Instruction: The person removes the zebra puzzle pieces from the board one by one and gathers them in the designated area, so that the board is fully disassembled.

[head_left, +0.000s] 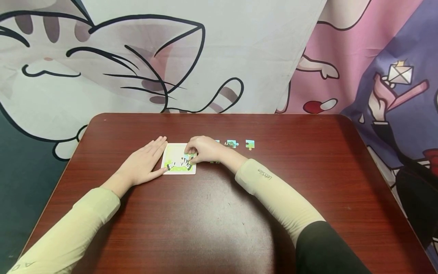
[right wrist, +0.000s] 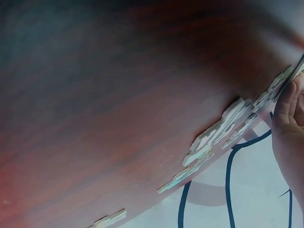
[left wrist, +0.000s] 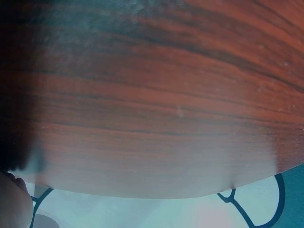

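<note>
A square white-bordered puzzle board point(head_left: 165, 172) with a zebra picture point(head_left: 178, 163) lies flat on the table. My left hand point(head_left: 141, 163) rests along the board's left side, fingers straight, thumb at its lower left; only part of that hand point(left wrist: 15, 202) shows in the left wrist view's corner. Over the board's right half, my right hand point(head_left: 204, 148) has curled fingers and pinches a small puzzle piece point(head_left: 189, 156), mostly covered by the fingers. In the right wrist view the right hand point(right wrist: 290, 126) is at the right edge, beside the board.
Right of the board lie loose puzzle pieces, among them one with a dark shape point(head_left: 231, 144) and a blue-green one point(head_left: 250, 144); others are partly behind the right hand. Several pieces point(right wrist: 218, 133) show in the right wrist view. Printed cloth point(head_left: 256, 57) hangs behind the brown table point(head_left: 212, 217).
</note>
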{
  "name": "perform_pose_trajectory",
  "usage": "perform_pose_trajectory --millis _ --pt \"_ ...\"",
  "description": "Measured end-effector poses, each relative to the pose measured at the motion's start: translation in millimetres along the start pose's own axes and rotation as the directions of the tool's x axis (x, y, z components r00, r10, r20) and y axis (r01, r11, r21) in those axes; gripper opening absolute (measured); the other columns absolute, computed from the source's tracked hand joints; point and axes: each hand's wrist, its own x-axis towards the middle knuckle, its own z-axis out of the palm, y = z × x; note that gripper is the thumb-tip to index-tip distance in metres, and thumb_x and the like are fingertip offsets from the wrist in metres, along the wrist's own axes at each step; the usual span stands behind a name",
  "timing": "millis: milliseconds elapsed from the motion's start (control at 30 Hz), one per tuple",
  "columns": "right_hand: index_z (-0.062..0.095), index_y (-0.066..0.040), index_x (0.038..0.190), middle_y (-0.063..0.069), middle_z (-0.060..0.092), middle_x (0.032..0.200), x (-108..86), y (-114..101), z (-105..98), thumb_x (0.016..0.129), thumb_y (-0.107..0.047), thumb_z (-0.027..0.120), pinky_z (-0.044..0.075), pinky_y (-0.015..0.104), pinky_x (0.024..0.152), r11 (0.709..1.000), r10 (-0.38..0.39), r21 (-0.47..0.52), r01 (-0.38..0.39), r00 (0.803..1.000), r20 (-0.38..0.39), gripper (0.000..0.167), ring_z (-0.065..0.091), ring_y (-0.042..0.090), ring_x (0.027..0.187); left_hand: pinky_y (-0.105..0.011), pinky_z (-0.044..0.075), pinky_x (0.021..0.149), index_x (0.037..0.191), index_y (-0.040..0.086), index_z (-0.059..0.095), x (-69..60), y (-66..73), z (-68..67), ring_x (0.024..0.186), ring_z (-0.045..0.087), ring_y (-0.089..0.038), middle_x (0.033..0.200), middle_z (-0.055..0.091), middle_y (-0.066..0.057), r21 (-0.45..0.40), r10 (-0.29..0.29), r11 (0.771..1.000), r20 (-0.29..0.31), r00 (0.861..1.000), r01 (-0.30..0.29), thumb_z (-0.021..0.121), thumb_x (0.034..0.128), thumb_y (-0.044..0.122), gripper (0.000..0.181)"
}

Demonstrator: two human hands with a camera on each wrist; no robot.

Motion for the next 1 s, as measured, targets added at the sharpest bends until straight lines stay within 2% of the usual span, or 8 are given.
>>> perform_pose_trajectory --millis 600,800,1000 --pt "0.075 -0.008 0.115 0.005 0.069 0.108 -0.4 -0.6 0.5 0.089 -0.017 0.087 0.054 0.024 0.088 1.000 -0.016 0.027 0.016 1.000 -0.019 0.030 0.064 0.016 0.099 -0.054 0.033 0.131 0.163 -0.008 0.029 -0.4 1.3 -0.6 0.162 0.028 -0.039 0.173 0.027 -0.025 0.001 -0.003 1.000 -0.006 1.000 0.004 0.063 0.0998 0.050 0.092" --pt "0.076 -0.008 0.114 0.004 0.070 0.106 -0.1 -0.2 -0.5 0.089 -0.014 0.087 0.054 0.020 0.085 0.999 -0.010 0.039 0.012 0.999 -0.039 0.028 0.066 0.014 0.096 -0.055 0.033 0.130 0.162 -0.009 0.030 -0.8 1.2 -0.1 0.162 0.029 -0.040 0.173 0.028 -0.026 -0.004 0.003 1.000 -0.019 1.000 -0.003 0.064 0.0994 0.049 0.092" --pt "0.078 -0.007 0.112 0.005 0.072 0.103 1.8 3.4 0.6 0.090 -0.010 0.084 0.054 0.014 0.081 0.995 -0.020 0.094 0.026 0.997 -0.071 0.023 0.069 0.013 0.092 -0.054 0.033 0.130 0.162 -0.009 0.030 -1.5 1.0 -0.1 0.162 0.029 -0.040 0.173 0.028 -0.026 -0.011 0.001 1.000 -0.022 1.000 -0.001 0.063 0.0997 0.048 0.091"
